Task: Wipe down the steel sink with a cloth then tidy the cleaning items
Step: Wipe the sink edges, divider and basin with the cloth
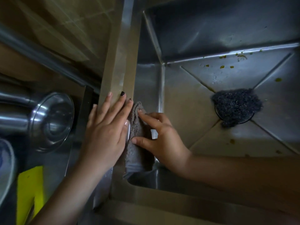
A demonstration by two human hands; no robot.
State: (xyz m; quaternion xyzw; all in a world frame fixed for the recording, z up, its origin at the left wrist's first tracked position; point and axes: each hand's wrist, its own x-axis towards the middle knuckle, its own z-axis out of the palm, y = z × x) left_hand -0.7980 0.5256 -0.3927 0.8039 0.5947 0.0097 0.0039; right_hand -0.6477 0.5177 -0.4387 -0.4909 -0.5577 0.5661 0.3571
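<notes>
the grey cloth (138, 153) hangs folded against the left inner wall of the steel sink (203, 30), just below the rim (120, 62). the right hand (162, 137) presses it to the wall with forefinger and thumb spread apart and laid on it, not pinching. the left hand (105, 127) lies flat on the rim, fingers straight and slightly apart. the cloth looks soft, limp and light, probably damp, so it should bunch and slide on the slick steel; a flat palm over its middle would likely control it best. a wiry scrubber (237, 106) sits on the drain, with yellow food bits (222, 67) beyond it. no brand or writing is readable.
</notes>
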